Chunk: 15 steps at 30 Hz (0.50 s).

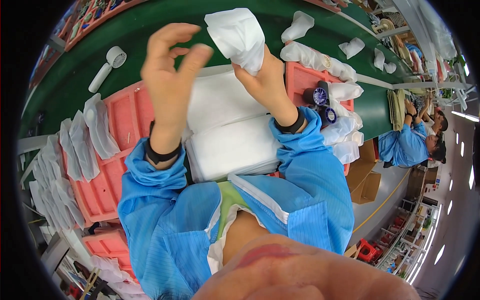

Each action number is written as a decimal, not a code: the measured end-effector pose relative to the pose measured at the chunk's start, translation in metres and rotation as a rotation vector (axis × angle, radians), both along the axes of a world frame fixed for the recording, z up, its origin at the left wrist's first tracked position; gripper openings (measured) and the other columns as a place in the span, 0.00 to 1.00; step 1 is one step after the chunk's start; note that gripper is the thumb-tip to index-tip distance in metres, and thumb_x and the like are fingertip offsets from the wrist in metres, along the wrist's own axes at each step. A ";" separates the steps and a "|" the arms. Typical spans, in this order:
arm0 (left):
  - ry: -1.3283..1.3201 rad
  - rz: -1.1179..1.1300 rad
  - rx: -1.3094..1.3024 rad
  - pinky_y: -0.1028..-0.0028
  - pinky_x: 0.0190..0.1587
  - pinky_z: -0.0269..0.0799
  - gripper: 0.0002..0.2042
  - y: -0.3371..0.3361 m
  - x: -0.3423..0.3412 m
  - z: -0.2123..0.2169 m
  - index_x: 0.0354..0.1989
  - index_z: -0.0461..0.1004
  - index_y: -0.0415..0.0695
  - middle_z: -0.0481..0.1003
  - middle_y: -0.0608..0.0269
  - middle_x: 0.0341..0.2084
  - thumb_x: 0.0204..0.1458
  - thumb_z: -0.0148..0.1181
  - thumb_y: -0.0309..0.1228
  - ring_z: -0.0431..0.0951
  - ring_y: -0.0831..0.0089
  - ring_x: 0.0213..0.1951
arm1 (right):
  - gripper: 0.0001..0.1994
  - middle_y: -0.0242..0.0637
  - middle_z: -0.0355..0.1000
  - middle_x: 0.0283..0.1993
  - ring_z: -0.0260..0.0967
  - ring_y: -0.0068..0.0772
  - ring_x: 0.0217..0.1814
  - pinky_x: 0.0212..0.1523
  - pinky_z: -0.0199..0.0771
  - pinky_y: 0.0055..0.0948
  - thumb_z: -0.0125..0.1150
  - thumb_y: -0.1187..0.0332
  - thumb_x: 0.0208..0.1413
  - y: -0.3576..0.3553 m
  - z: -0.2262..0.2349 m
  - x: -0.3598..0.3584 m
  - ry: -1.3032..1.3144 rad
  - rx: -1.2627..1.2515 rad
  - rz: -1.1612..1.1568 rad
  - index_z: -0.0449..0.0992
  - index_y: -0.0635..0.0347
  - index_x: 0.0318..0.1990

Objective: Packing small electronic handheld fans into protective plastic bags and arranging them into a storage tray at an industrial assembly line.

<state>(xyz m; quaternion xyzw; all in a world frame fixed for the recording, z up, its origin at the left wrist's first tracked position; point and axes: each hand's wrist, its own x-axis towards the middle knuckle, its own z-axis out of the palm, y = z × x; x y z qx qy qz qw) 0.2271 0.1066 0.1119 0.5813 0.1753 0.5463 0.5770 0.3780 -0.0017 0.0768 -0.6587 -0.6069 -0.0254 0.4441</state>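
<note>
The white bag [236,36] is in the right hand [264,82], lifted up above the work table, in front of the green belt [150,35]. The bag is one piece, made of thin soft white foam, crumpled at the place where the fingers squeeze it, and its upper part stands open and puffy. The right hand is closed around the lower end of the bag. The left hand [170,80] is lifted just beside it, to the left, and it holds nothing; its fingers are spread and a little bent, and it does not touch the bag.

Under both hands lies a stack of flat white sheets [230,130], in about two piles, one behind the other. At each side of the stack there is a pink tray [125,110]; I count four pink trays in total, two at the left, one lower left and one at the right. On the right tray [300,77] lie two small dark round fans [320,97] with blue middle. Many more white bags hang over the left tray edges [85,135]; I cannot count them exactly. On the green belt lie about five loose white bags [298,25] and one white handheld fan [107,67]. Both wrists wear one black band each, and the sleeves are blue. At the far right sits another person in blue coat [407,142].
</note>
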 end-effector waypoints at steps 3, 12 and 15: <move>0.078 0.032 0.322 0.73 0.46 0.67 0.15 -0.010 0.010 -0.008 0.38 0.76 0.44 0.70 0.58 0.47 0.41 0.71 0.28 0.70 0.67 0.49 | 0.22 0.45 0.74 0.34 0.74 0.36 0.31 0.32 0.73 0.30 0.65 0.72 0.45 0.002 -0.004 -0.010 -0.056 -0.010 -0.146 0.68 0.67 0.49; 0.196 0.197 0.627 0.71 0.43 0.69 0.08 0.002 0.010 -0.009 0.27 0.77 0.41 0.71 0.59 0.44 0.40 0.71 0.27 0.72 0.68 0.44 | 0.22 0.39 0.73 0.32 0.72 0.31 0.26 0.25 0.72 0.28 0.65 0.70 0.47 -0.001 0.010 -0.005 0.292 -0.045 0.034 0.68 0.66 0.49; 0.190 0.038 0.287 0.72 0.41 0.70 0.09 0.016 0.007 -0.016 0.27 0.77 0.40 0.71 0.59 0.42 0.39 0.71 0.27 0.74 0.69 0.39 | 0.23 0.39 0.71 0.31 0.68 0.25 0.21 0.19 0.67 0.23 0.65 0.65 0.47 -0.006 0.031 0.001 1.132 -0.514 0.357 0.67 0.67 0.48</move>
